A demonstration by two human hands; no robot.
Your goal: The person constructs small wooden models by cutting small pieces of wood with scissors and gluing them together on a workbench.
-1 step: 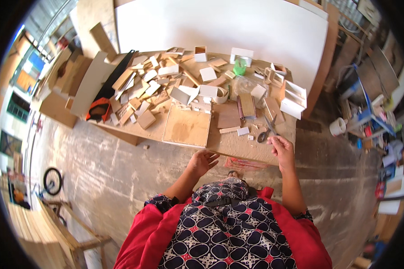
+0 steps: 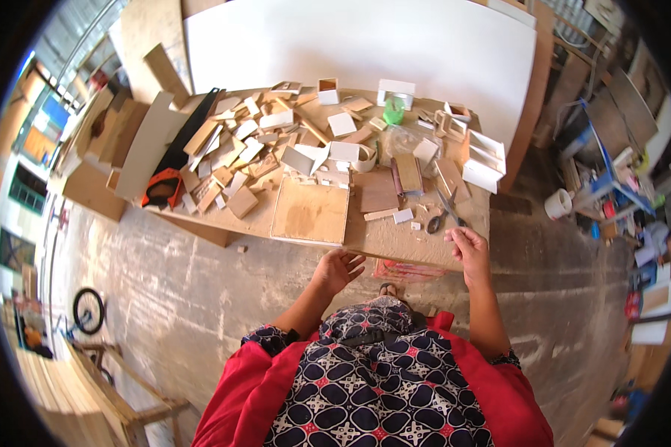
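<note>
My left hand (image 2: 337, 271) is just off the table's front edge, its fingers apart and nothing seen in it. Above it on the table lies a flat, square wooden board (image 2: 311, 211) with a stained top. My right hand (image 2: 470, 252) is over the front right edge, fingers curled to a pinch; whether they hold anything small is hidden. Just beyond those fingers lie dark-handled scissors (image 2: 441, 214) with their blades apart. Close to the scissors are a small white block (image 2: 402, 216) and a thin wooden strip (image 2: 381, 214).
Many wood offcuts (image 2: 244, 149) are heaped on the table's left and middle. An orange-handled saw (image 2: 162, 188) lies at the left end. Small white boxes stand along the back and right, including a compartmented box (image 2: 484, 161). A green object (image 2: 394, 112) sits at the back.
</note>
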